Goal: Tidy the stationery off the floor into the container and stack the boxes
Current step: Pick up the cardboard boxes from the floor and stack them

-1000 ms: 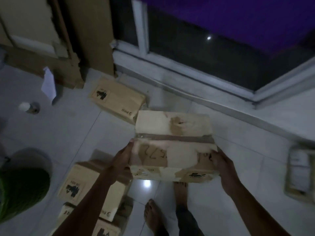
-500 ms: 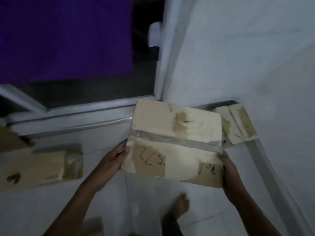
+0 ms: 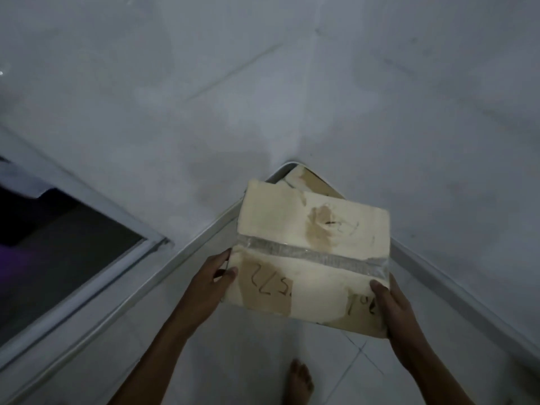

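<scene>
A pale cardboard box (image 3: 315, 247) with a strip of clear tape across its top and handwritten marks is held up in front of me, above the floor. My left hand (image 3: 209, 283) grips its left edge, thumb on top. My right hand (image 3: 393, 309) grips its near right corner, thumb on top. Behind it, in the corner where two walls meet, part of another cardboard box (image 3: 309, 179) lies on the floor, mostly hidden by the held box.
White walls close the corner ahead, with a pale skirting (image 3: 187, 252) along their base. A dark window (image 3: 58, 249) with a white frame sits at the left. One bare foot (image 3: 301, 382) stands on the white tiled floor below the box.
The view has swung further right toward the wall corner. The held box has travelled with both hands and now covers most of the box lying in the corner. The boxes at the left are out of view.
</scene>
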Tool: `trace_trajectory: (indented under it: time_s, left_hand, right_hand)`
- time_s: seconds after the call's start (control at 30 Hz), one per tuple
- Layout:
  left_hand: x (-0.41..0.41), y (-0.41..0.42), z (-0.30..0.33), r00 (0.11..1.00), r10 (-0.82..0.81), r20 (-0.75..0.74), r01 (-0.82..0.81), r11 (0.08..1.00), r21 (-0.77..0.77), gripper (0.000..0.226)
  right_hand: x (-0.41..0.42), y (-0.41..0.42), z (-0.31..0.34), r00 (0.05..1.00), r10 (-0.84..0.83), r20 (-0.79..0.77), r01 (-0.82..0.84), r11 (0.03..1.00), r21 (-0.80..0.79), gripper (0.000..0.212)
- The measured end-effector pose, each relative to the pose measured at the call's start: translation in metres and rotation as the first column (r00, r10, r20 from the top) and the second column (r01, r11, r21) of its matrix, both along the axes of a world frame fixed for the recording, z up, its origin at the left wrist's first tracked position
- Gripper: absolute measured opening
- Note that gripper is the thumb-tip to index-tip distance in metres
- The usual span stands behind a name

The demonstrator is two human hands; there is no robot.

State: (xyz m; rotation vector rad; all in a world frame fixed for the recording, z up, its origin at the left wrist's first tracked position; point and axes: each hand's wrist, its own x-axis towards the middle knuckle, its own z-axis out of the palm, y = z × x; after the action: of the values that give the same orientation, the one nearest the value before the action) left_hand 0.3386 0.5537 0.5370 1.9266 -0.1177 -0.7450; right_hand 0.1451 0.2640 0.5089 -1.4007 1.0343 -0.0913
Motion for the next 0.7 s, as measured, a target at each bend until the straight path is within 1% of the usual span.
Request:
trace_trajectory:
  time_s: [0.13,0.23,0.33,0.47,0.53,0.6,0.7]
  left_hand:
    - [0.036,-0.05,-0.003,0.997,-0.071,0.004,0.07,0.996,0.047,0.039]
    - [0.061,-0.078,-0.01,0.993,-0.116,0.034,0.111,0.987,0.113,0.042]
    - [0.09,-0.102,-0.025,0.986,-0.169,-0.014,0.169,0.977,0.128,0.042]
    - [0.131,-0.133,-0.063,0.975,-0.21,-0.069,0.219,0.961,0.168,0.043]
    - [0.153,-0.147,-0.088,0.969,-0.23,-0.086,0.241,0.958,0.153,0.044]
    - [0.175,-0.158,-0.11,0.96,-0.246,-0.135,0.264,0.953,0.145,0.047]
    - [0.216,-0.181,-0.144,0.946,-0.276,-0.169,0.3,0.944,0.139,0.049]
  right_hand:
    - [0.012,-0.022,0.001,0.998,-0.038,0.04,0.039,0.999,-0.005,0.033]
    - [0.023,-0.033,-0.006,0.999,-0.039,0.034,0.04,0.999,-0.012,0.034]
    - [0.035,-0.038,-0.023,0.998,-0.06,0.007,0.06,0.998,-0.012,0.037]
    - [0.056,-0.041,-0.061,0.994,-0.092,-0.067,0.092,0.996,0.006,0.038]
    - [0.073,-0.04,-0.08,0.99,-0.111,-0.092,0.109,0.994,-0.029,0.039]
    - [0.092,-0.042,-0.095,0.985,-0.13,-0.118,0.123,0.991,-0.06,0.04]
    - [0.126,-0.054,-0.127,0.974,-0.168,-0.151,0.161,0.985,-0.06,0.044]
